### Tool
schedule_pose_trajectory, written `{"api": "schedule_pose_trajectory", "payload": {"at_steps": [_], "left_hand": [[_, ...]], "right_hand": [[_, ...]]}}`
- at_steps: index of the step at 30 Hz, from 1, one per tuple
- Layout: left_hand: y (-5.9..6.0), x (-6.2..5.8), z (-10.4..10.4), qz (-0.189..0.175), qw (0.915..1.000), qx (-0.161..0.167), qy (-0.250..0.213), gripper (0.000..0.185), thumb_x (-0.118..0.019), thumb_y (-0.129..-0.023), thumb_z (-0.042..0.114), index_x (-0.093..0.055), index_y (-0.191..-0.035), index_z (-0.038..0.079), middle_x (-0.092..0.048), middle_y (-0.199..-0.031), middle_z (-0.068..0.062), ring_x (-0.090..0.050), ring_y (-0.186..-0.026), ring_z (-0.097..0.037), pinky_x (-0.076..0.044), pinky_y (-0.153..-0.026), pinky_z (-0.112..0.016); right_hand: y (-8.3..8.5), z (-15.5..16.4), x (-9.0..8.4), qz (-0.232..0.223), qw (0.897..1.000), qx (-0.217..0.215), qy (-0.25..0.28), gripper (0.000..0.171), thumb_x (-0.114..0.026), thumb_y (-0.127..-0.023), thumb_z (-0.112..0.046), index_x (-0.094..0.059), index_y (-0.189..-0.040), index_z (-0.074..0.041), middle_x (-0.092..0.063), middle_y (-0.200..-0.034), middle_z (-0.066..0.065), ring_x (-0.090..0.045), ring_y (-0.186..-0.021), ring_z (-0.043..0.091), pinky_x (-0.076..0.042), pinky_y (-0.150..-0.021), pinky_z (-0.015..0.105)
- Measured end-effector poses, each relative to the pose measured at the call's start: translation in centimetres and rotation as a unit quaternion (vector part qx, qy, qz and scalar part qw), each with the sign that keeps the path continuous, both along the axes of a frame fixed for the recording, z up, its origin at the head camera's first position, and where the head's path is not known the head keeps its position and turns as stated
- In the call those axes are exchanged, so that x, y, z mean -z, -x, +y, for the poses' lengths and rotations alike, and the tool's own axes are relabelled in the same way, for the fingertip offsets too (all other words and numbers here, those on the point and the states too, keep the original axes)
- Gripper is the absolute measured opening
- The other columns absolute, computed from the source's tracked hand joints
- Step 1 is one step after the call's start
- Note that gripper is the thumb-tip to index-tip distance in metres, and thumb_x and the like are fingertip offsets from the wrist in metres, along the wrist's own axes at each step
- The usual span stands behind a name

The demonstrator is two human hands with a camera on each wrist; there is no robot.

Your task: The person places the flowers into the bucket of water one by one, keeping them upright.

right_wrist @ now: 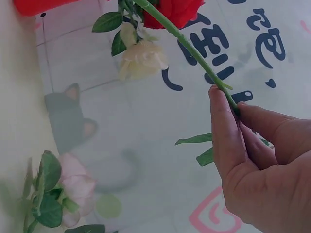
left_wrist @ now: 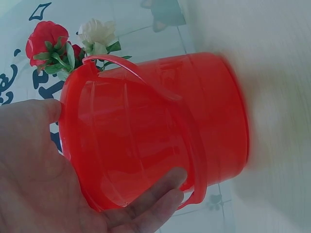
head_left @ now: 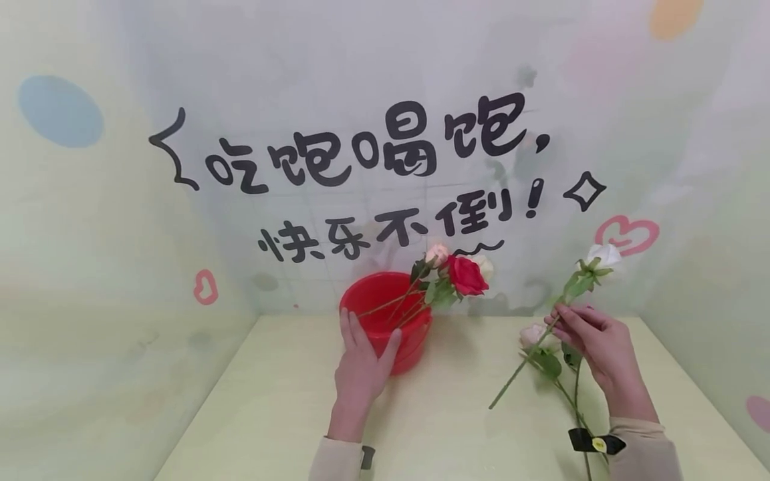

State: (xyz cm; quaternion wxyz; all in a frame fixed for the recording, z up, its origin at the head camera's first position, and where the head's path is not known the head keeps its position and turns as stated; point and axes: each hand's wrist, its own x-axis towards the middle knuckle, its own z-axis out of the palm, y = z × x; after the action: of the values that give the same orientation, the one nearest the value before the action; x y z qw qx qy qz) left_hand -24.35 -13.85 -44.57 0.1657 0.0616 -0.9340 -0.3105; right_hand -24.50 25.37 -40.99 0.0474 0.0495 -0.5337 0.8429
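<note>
My left hand (head_left: 363,354) grips the side of a red bucket (head_left: 385,314) that is tipped toward me on the table; the left wrist view shows the thumb and fingers (left_wrist: 165,187) wrapped round the bucket (left_wrist: 155,126). A red rose (head_left: 466,275), a pink rose (head_left: 437,254) and a cream rose (head_left: 484,266) stick out of it to the right. At the right, my right hand (head_left: 565,321) pinches the green stem (right_wrist: 194,51) of a white rose (head_left: 604,255) and holds it slanted above the table, bloom up.
A pale pink rose (head_left: 532,334) with leaves lies on the table just left of my right hand, also in the right wrist view (right_wrist: 73,187). Green stems with a black tag (head_left: 592,442) lie by my right wrist. Decorated walls close in the table on three sides.
</note>
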Motion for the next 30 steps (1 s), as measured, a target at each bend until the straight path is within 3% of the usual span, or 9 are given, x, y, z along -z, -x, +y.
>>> {"api": "schedule_pose_trajectory", "payload": {"at_steps": [8, 12, 19, 24, 30], "left_hand": [[0.1, -0.6, 0.0, 0.006, 1.0000, -0.005, 0.001, 0.112, -0.077, -0.091, 0.052, -0.011, -0.168, 0.003, -0.030, -0.165, -0.020, -0.071, -0.087, -0.030, -0.065, -0.079, -0.050], [0.0, -0.3, 0.0, 0.002, 1.0000, -0.004, -0.001, 0.113, -0.078, -0.091, 0.052, -0.010, -0.168, 0.003, -0.032, -0.164, -0.020, -0.071, -0.088, -0.029, -0.065, -0.079, -0.050], [-0.1, 0.3, 0.1, 0.004, 1.0000, -0.004, 0.000, 0.114, -0.077, -0.091, 0.053, -0.010, -0.168, 0.004, -0.031, -0.165, -0.020, -0.070, -0.085, -0.027, -0.065, -0.078, -0.049], [0.0, 0.2, 0.1, 0.005, 1.0000, -0.004, 0.006, 0.113, -0.076, -0.091, 0.055, -0.011, -0.168, 0.003, -0.028, -0.166, -0.019, -0.071, -0.086, -0.029, -0.065, -0.077, -0.049], [0.0, 0.2, -0.1, 0.004, 1.0000, -0.003, 0.008, 0.113, -0.076, -0.091, 0.055, -0.011, -0.168, 0.003, -0.030, -0.165, -0.020, -0.070, -0.081, -0.026, -0.065, -0.076, -0.048]], "right_hand": [[1.1, -2.2, -4.5, 0.058, 0.998, -0.001, -0.019, 0.016, -0.070, -0.100, -0.003, -0.080, -0.113, -0.001, -0.081, -0.099, 0.010, -0.080, -0.090, 0.018, -0.062, -0.082, 0.029], [1.6, -3.8, -6.2, 0.072, 0.997, -0.003, -0.016, 0.017, -0.072, -0.099, -0.003, -0.079, -0.114, 0.001, -0.081, -0.098, 0.010, -0.080, -0.090, 0.020, -0.061, -0.082, 0.030], [2.3, -7.1, -7.8, 0.078, 0.997, -0.004, -0.014, 0.027, -0.075, -0.098, -0.008, -0.075, -0.121, 0.006, -0.080, -0.099, 0.010, -0.080, -0.090, 0.021, -0.060, -0.086, 0.033], [3.2, -9.3, -8.7, 0.085, 0.996, 0.019, -0.013, 0.034, -0.077, -0.097, -0.012, -0.072, -0.124, 0.009, -0.079, -0.098, 0.009, -0.079, -0.090, 0.018, -0.060, -0.086, 0.033], [4.4, -11.6, -9.3, 0.112, 0.992, 0.057, 0.015, 0.029, -0.077, -0.097, -0.012, -0.073, -0.119, 0.007, -0.079, -0.097, 0.010, -0.080, -0.090, 0.021, -0.060, -0.086, 0.035]]}}
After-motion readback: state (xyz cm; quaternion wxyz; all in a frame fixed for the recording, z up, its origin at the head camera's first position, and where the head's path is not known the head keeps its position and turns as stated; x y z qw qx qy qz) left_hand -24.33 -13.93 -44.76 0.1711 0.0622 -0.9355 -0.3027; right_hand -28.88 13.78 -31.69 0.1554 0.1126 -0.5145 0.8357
